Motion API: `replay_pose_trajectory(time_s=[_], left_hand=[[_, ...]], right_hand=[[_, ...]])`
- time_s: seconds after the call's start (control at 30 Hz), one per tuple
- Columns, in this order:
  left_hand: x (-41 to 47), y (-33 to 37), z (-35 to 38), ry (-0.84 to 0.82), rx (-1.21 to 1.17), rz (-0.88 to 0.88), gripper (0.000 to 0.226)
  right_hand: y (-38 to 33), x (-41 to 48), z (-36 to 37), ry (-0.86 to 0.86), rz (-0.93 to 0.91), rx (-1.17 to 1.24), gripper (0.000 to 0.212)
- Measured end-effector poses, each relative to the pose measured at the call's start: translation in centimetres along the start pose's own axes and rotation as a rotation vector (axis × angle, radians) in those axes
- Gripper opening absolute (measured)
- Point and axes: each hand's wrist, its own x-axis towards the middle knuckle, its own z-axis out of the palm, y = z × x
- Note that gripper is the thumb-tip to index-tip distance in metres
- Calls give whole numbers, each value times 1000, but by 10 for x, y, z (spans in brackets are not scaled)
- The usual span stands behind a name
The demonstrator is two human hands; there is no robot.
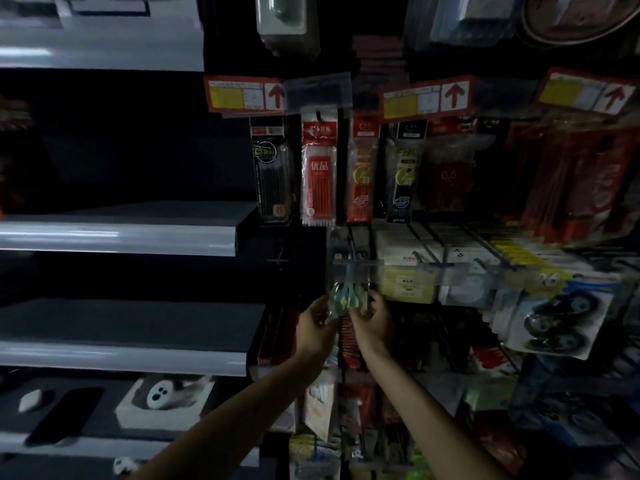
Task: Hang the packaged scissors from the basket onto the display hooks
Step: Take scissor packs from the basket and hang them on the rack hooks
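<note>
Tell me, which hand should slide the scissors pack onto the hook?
Probably the right hand: it pinches the scissors pack higher up its edge, closer under the hook. The left hand grips the lower corner, so it looks better for steadying.

Very dim, underexposed and grainy. Deep black shadow fills 9 to 11 o'clock. Faint overhead sheen runs along the white shelf edges [114, 237] at 9 o'clock. Price tags [426, 97] at 12 to 1 o'clock read brightest. Motion blur smears the hanging packs [571, 188] at 3 o'clock. Wide-angle bending at the edges. The scissors pack [348, 299] at centre is soft.
</note>
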Motion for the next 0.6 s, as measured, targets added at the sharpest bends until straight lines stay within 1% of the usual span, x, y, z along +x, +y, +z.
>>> replay_pose_trajectory(time_s=[0.1,0.17,0.23,0.3,0.47,0.6], left_hand=[[5,-9,2,-39,114,53,55],[14,-17,4,-38,119,50,62],[15,-17,7,-63,112,51,61],[13,-14,11,-66,119,40,55],[13,-23,15,-105,109,2,72],[18,-30,17,-105,101,19,73]], right_hand=[[5,4,0,-82,27,-59,65],[5,8,0,-130,56,-67,74],[8,13,0,-164,84,-67,81],[12,17,2,-192,88,-83,83],[24,21,8,-246,94,-57,86],[26,29,9,-261,90,-72,79]])
